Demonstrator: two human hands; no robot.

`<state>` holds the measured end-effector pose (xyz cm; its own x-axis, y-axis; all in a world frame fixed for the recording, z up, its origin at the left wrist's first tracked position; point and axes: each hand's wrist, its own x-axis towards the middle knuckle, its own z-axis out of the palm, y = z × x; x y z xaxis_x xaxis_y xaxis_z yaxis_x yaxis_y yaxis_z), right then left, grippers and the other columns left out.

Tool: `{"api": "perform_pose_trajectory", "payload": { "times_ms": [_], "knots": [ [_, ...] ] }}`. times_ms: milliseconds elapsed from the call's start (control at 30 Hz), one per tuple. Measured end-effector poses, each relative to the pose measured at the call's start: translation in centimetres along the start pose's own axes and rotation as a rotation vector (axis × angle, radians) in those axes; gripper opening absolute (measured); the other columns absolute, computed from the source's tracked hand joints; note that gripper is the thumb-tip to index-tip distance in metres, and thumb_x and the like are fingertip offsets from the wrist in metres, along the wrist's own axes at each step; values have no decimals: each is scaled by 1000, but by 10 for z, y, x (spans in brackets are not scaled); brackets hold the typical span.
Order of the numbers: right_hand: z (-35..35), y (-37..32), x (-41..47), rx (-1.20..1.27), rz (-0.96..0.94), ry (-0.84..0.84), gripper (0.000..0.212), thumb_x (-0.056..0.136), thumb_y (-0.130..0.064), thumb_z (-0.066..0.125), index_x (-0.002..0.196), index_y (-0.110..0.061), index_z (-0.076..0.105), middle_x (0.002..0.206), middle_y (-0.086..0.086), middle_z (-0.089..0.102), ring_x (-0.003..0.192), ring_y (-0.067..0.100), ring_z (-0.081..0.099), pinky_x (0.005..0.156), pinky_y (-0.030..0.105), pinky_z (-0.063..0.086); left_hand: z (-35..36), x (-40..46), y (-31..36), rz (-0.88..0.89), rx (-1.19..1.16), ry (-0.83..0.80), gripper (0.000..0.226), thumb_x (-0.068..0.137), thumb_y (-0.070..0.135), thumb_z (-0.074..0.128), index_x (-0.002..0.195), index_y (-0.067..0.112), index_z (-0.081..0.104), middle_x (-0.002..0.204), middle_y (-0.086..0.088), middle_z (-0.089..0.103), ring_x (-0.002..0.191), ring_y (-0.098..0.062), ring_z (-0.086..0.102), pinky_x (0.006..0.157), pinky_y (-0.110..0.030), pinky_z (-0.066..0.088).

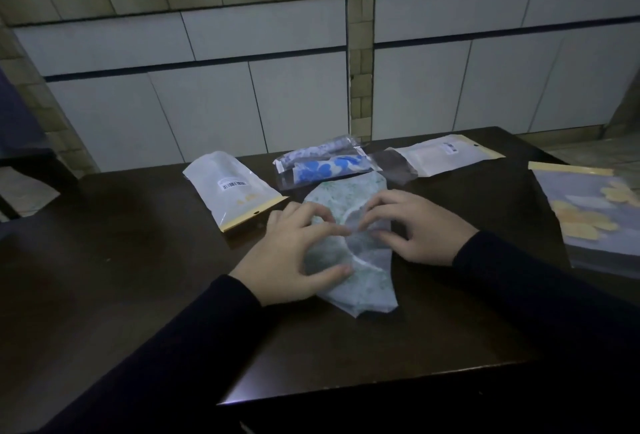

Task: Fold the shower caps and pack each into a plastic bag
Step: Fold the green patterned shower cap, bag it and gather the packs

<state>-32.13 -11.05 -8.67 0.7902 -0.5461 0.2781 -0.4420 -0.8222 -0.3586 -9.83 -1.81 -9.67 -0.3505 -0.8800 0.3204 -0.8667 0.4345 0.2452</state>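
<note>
On the dark table, in the middle just before us, lies the green-patterned shower cap, partly folded, its pale lining showing between our hands. Our left hand pinches the near left part of the cap, thumb and curled fingers on the film; our right hand holds the right edge, fingertips bent down and meeting the left ones near the centre. To fold well, we judge we should press the air out, bring the elastic rim flat over the middle, and keep the strip narrow enough for a bag mouth. Far right lies a large sheet with yellow flowers. To the far left of the cap rests a white bag with a yellow header; another like it lies far right. Between them sits a clear bag holding a blue-flowered cap. Both white bags carry barcode labels, but we cannot read the print.
</note>
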Motion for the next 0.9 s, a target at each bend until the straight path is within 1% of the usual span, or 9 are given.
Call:
{"api": "perform_pose_trajectory", "payload": {
  "times_ms": [133,267,367,433,533,667,767,833,900],
  "knots": [
    [1,-20,-27,76,-233,81,16,80,-12,62,91,-21,70,102,-8,61,98,1,54,86,13,41,1,-3,14,183,-314,26,9,87,34,68,90,26,68,91,9,61,86,-11,59,75,-29,50],
    [0,-29,-38,45,-209,-195,40,71,-8,68,107,-26,66,113,-13,58,103,-8,46,91,8,29,5,-1,10,147,-376,-143,28,72,46,80,87,25,68,90,8,62,86,-14,61,75,-37,50],
    [-2,-31,-35,-29,-154,-188,38,75,-36,75,111,-35,62,110,-20,54,96,-9,41,82,5,24,7,1,8,66,-414,-178,42,59,45,89,90,25,69,92,9,62,89,-16,59,79,-37,48],
    [1,-32,-31,-43,-137,-175,40,72,-53,75,106,-35,63,106,-20,54,93,-2,44,79,7,31,8,0,8,28,-440,-179,42,57,38,92,90,26,69,90,10,62,87,-15,57,76,-31,45],
    [3,-36,-23,-1,-119,-119,22,78,-43,73,94,-29,67,96,-12,56,82,3,52,68,14,41,7,-1,8,-16,-519,-153,40,58,30,92,90,26,68,85,13,62,81,-9,55,72,-23,41],
    [-4,-37,-16,45,31,-133,34,77,-54,66,70,-20,64,70,-1,60,63,13,52,59,36,47,6,-2,9,-47,-598,-147,40,62,29,91,93,20,67,89,2,67,82,-16,62,73,-36,52],
    [-9,-35,-15,112,73,-214,43,76,-63,60,63,-22,66,67,3,64,65,22,59,73,52,50,7,-1,5,-65,-650,-121,16,74,24,83,84,20,71,84,1,68,76,-15,64,68,-32,52],
    [-13,-35,-17,96,55,-289,40,80,-62,56,71,-26,72,83,3,72,78,23,64,91,59,43,6,1,2,-95,-681,-132,6,77,23,79,78,23,74,84,1,69,77,-15,65,71,-28,52],
    [-18,-35,-20,94,66,-314,35,83,-56,57,81,-26,75,98,4,72,91,21,65,94,51,43,7,1,-1,-121,-719,-160,3,75,23,78,74,23,75,83,2,69,78,-14,65,74,-26,51]
  ]
}}
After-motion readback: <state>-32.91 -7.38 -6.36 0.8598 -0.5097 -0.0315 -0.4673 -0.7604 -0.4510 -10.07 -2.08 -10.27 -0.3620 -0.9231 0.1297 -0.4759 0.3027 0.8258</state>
